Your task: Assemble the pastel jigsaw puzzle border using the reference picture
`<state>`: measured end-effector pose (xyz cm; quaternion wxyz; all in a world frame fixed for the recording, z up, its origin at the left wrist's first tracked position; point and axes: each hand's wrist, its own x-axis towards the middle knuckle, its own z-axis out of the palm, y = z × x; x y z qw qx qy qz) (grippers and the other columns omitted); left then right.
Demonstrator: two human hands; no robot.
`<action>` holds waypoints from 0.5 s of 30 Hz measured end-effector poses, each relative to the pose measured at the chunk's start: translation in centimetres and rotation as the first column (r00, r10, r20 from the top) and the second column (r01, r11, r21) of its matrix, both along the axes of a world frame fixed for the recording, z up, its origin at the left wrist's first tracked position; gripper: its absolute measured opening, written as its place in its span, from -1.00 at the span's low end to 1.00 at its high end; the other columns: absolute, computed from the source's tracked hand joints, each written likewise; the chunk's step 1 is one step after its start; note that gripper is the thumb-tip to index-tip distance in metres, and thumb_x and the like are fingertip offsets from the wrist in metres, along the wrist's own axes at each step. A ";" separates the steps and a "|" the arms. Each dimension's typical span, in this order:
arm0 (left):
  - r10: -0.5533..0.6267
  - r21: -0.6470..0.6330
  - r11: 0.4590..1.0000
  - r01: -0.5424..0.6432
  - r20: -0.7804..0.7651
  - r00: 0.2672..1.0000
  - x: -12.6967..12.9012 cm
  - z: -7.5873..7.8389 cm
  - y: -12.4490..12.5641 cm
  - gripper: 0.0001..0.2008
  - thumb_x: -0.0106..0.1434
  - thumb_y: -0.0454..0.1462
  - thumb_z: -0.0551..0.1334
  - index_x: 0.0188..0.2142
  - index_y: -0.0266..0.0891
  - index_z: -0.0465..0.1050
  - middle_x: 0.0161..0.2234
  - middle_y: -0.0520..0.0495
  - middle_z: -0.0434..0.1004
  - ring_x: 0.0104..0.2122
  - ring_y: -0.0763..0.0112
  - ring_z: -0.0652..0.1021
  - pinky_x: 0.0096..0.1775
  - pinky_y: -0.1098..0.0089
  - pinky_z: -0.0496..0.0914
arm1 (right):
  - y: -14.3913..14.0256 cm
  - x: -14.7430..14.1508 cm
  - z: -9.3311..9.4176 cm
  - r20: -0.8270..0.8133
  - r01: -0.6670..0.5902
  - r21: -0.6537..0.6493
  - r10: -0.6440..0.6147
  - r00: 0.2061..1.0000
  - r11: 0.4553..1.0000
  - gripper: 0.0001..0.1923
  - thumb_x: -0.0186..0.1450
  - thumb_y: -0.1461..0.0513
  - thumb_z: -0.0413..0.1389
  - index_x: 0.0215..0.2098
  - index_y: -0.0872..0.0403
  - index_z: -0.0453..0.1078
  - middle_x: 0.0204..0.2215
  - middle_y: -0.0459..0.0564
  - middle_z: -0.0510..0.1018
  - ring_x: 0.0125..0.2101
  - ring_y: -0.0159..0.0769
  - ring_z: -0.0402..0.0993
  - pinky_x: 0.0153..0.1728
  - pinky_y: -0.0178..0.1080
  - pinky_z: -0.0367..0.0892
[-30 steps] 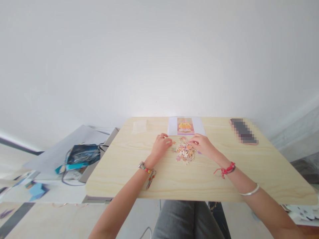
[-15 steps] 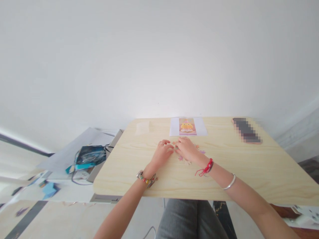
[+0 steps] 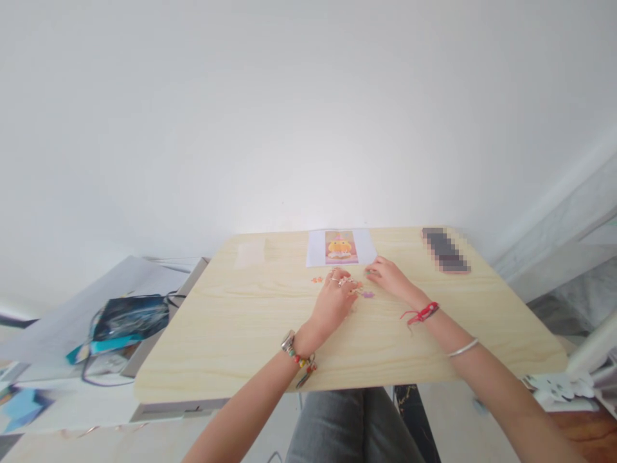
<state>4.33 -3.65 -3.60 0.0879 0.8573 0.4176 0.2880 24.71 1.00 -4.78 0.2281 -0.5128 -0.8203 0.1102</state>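
On the wooden table, my left hand (image 3: 333, 301) lies over a small heap of jigsaw puzzle pieces (image 3: 351, 285), its fingers apart and partly covering them. A purple puzzle piece (image 3: 368, 295) rests just right of that heap, and an orange piece (image 3: 316, 280) lies to the left of my fingers. My right hand (image 3: 388, 275) is closed in a pinch right of the heap, with a small greenish puzzle piece (image 3: 369, 272) at its fingertips. Behind the hands is a white sheet (image 3: 315, 251) with a printed picture of a yellow cartoon figure (image 3: 340, 247).
A blurred-out phone (image 3: 446, 251) lies at the table's right rear. A pale, flat translucent packet (image 3: 250, 253) sits at the left rear. Beyond the left edge stands a lower surface with a dark blue bag (image 3: 130, 317) and a cable. The wall (image 3: 308, 128) borders the back.
My right hand has moved right, away from the pieces, with a small piece in its fingertips. My left hand has shifted over the heap. The whole view has swung to the right.
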 end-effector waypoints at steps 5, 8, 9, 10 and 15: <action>0.007 0.015 1.000 -0.006 -0.109 0.994 1.4 -0.1 -0.5 -0.84 0.07 -0.40 0.27 -0.30 -0.23 0.48 -0.10 -0.16 0.33 -0.02 0.15 0.30 0.01 0.09 0.28 | -0.3 0.4 -0.3 -0.078 -0.002 -0.033 -0.001 0.997 0.999 -0.85 0.17 0.33 0.11 -0.29 0.11 0.48 -0.34 0.02 0.43 -0.32 -0.29 0.38 -0.25 -0.24 0.29; 0.008 0.032 0.999 -0.002 -0.180 0.984 2.1 -0.1 -0.3 -0.88 0.09 -0.40 0.25 -0.33 -0.28 0.49 -0.08 -0.20 0.35 -0.03 0.14 0.32 0.03 0.09 0.26 | -2.2 0.9 -0.1 -0.113 -0.013 -0.039 0.009 0.994 0.999 -0.84 0.16 0.33 0.12 -0.29 0.09 0.48 -0.34 0.00 0.42 -0.33 -0.30 0.38 -0.25 -0.24 0.29; 0.020 0.041 0.999 -0.012 -0.196 0.980 2.3 -0.2 -0.1 -0.89 0.10 -0.41 0.23 -0.35 -0.29 0.50 -0.07 -0.21 0.36 -0.03 0.14 0.32 0.03 0.09 0.26 | -2.9 1.0 -0.1 -0.110 -0.024 -0.049 0.019 0.994 0.999 -0.87 0.16 0.32 0.12 -0.32 0.08 0.48 -0.35 -0.01 0.42 -0.34 -0.31 0.38 -0.26 -0.24 0.29; 0.031 0.048 0.999 -0.021 -0.210 0.977 2.5 -0.2 0.1 -0.89 0.11 -0.42 0.21 -0.36 -0.30 0.50 -0.07 -0.22 0.37 -0.03 0.13 0.33 0.02 0.08 0.26 | -3.5 0.9 -0.2 -0.104 -0.036 -0.059 0.029 0.994 0.998 -0.89 0.16 0.32 0.13 -0.34 0.08 0.47 -0.35 -0.01 0.41 -0.34 -0.31 0.38 -0.26 -0.24 0.29; 0.048 0.077 0.997 -0.028 -0.261 0.964 3.4 -0.9 0.6 -0.85 0.14 -0.45 0.15 -0.44 -0.34 0.50 -0.07 -0.26 0.39 -0.03 0.11 0.34 0.00 0.11 0.27 | -5.0 -0.1 -1.0 -0.074 -0.007 -0.071 0.002 0.997 0.997 -0.94 0.16 0.30 0.14 -0.35 0.10 0.41 -0.38 -0.04 0.36 -0.35 -0.31 0.38 -0.28 -0.23 0.29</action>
